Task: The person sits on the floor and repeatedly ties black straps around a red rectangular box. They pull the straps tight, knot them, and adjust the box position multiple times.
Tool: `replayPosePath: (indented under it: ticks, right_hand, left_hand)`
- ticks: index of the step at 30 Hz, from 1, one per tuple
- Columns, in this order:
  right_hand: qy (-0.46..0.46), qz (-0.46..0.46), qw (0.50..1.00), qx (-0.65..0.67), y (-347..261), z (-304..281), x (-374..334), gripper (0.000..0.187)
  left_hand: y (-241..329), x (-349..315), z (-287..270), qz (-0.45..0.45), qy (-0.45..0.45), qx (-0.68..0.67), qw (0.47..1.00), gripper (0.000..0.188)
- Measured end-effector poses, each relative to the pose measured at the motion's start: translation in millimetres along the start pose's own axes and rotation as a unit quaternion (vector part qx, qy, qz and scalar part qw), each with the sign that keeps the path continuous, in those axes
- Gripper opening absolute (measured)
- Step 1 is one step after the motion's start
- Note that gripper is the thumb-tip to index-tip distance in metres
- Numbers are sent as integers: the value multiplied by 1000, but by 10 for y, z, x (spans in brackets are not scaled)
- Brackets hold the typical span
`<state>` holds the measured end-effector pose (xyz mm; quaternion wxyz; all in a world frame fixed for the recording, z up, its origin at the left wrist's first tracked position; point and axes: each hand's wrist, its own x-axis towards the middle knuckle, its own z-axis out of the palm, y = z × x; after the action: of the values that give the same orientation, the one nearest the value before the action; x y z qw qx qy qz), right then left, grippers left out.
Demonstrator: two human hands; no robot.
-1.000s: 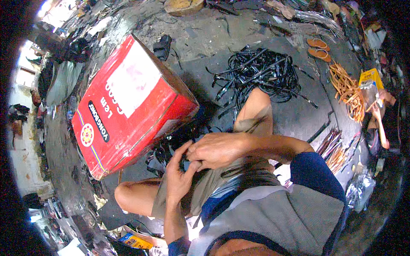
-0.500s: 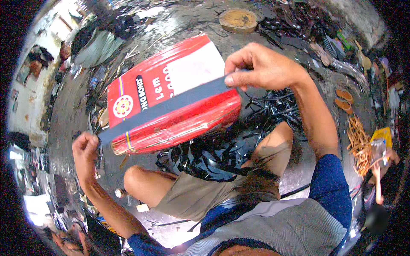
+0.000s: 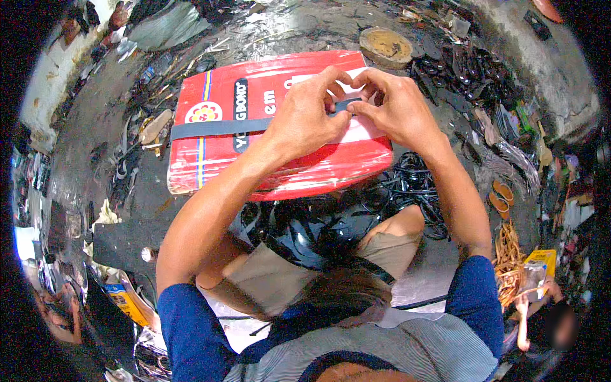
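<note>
A large red plastic-wrapped box with a white panel lies on the grey floor in front of my knees. A dark grey strap runs across its top from the left edge to my hands. My left hand and my right hand meet over the right half of the box. Both pinch the strap's end between fingers and thumbs. A heap of black straps lies between the box and my legs.
A round wooden block sits beyond the box. Dark shoe parts pile up at the far right. Orange strips and a yellow packet lie at the right, beside another person's hand. Scraps litter the left side.
My left hand, stretched out low to the left holding the strap's far end, has come up to join my right hand over the box. The strap now lies flat across the box.
</note>
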<state>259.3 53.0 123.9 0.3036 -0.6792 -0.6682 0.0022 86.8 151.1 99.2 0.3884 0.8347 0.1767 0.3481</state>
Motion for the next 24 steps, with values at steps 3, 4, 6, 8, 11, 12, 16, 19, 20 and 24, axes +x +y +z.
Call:
replayPosePath:
  ticks: [3, 4, 6, 8, 11, 12, 16, 19, 20, 24]
  right_hand:
    - [29, 0, 1000, 9, 35, 14, -58, 26]
    - [24, -14, 1000, -4, 45, -1, -81, 25]
    - [15, -43, 999, -28, 45, -61, -112, 24]
    - [17, -61, 996, -60, 61, -103, -166, 21]
    - [23, -112, 988, -100, 72, -134, -210, 19]
    - [30, -135, 984, -113, 73, -147, -202, 19]
    - [3, -163, 976, -143, 90, -162, -214, 13]
    - [-37, -169, 977, -123, 56, -236, -175, 19]
    - [-42, -151, 984, -85, 38, -245, -165, 21]
    - [-45, -81, 995, 36, 152, -251, -117, 20]
  left_hand:
    - [-36, 6, 147, -8, 13, 6, 1000, 32]
    - [-81, -7, 168, -11, 14, 10, 1000, 31]
    - [-80, -25, 190, -8, 23, 22, 999, 25]
    - [-78, -34, 223, 3, 33, 21, 999, 21]
    - [-90, -63, 243, 7, 43, 25, 999, 15]
    - [-81, -52, 226, 10, 46, 29, 998, 14]
    - [-83, -69, 191, 80, 39, 85, 992, 15]
    - [-113, -70, 165, 64, 26, 88, 994, 17]
    - [-107, -87, 157, 9, 12, 54, 998, 19]
    - [-81, -76, 157, -22, 4, 30, 999, 18]
